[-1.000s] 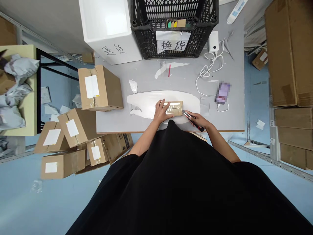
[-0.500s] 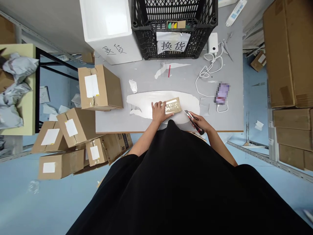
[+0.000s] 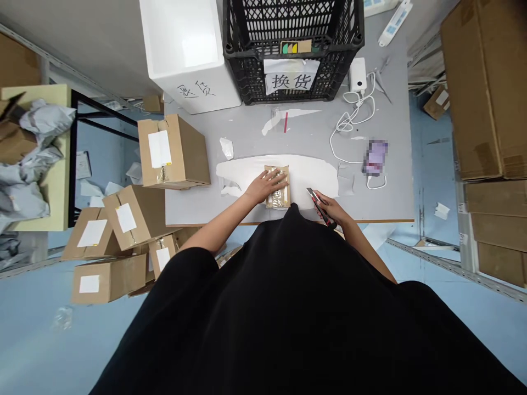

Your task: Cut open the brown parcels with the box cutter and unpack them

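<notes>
A small brown taped box (image 3: 283,199) lies on a white sheet (image 3: 242,165) near the table's front edge, its length pointing away from me. My left hand (image 3: 265,186) rests flat across its top, fingers spread. To the right, my right hand (image 3: 329,208) grips a utility knife (image 3: 321,204) with black and red on its handle. The knife's tip points up and left toward the box, a short way apart from it.
At the back stand a black plastic crate (image 3: 293,52) and a white bin (image 3: 193,88). A cardboard box (image 3: 177,151) stands on the table's left. A phone (image 3: 375,157) with a white cable (image 3: 346,123) lies right. More boxes (image 3: 123,219) are piled on the floor.
The small box has turned from lying nearly crosswise to lengthwise and shifted slightly left. My left hand has moved from its left end onto its top. The knife has moved slightly left.
</notes>
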### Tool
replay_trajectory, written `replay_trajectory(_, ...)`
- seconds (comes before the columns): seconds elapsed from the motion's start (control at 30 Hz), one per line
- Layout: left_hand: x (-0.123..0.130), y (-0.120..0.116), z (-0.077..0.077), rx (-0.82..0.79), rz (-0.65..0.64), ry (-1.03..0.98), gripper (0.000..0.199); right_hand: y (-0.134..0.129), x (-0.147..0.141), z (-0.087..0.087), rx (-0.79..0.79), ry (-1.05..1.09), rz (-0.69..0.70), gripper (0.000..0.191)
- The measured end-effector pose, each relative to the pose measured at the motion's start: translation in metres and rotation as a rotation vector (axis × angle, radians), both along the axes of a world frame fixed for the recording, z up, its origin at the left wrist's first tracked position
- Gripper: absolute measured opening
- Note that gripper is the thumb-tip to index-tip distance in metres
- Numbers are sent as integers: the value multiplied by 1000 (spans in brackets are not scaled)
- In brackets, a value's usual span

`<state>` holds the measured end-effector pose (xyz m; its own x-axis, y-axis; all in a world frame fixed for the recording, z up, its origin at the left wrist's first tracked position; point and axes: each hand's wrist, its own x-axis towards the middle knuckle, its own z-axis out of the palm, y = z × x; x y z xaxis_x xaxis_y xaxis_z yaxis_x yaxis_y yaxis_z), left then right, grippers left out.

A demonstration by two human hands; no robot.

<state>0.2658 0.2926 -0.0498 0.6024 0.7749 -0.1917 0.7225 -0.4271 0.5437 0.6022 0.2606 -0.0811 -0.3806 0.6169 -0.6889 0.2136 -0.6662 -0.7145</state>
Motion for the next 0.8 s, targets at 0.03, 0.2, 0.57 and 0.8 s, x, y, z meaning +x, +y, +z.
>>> replay_trajectory(0.03,2,5,-3,-13,-45,-5,67,0,-2,0,4,7,-1,73)
replay_trajectory(0.2,2,13,-11,29,-96,73,75,-2,-17,-2,23,32,-23,69)
replay_trajectory(0.57,-15,-9,-63,-268,873,-340,75,6,-92,-41,115,-376,-277,22)
replay_trajectory(0.8,5,-34,-86,-645,1150,-658,50,19,-78,-61,340,-973,74,33)
